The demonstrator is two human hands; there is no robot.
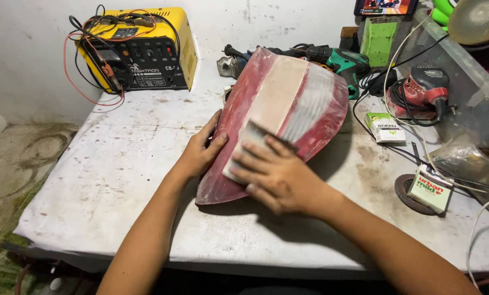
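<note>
Two bare hands work a red tail-light lens (288, 109) at the middle of the white worktop (119, 180).

The lens lies curved side up, its narrow tip toward the near edge, with a pale band and a clear ribbed band across the red. The left hand (200, 150) rests open against the lens's left rim, thumb on the red surface, its grip closed on nothing. The right hand (280, 175) lies flat, fingers spread, pressing a folded grey sheet of sandpaper (245, 146) onto the lower part of the lens. A yellow and black charger box (146, 52) with tangled cables stands at the far left corner. A green power drill (337, 60) lies along the far edge behind the lens, and a red sander (424, 90) sits toward the far right. Two small cardboard packets (431, 188) lie near the right edge.
</note>
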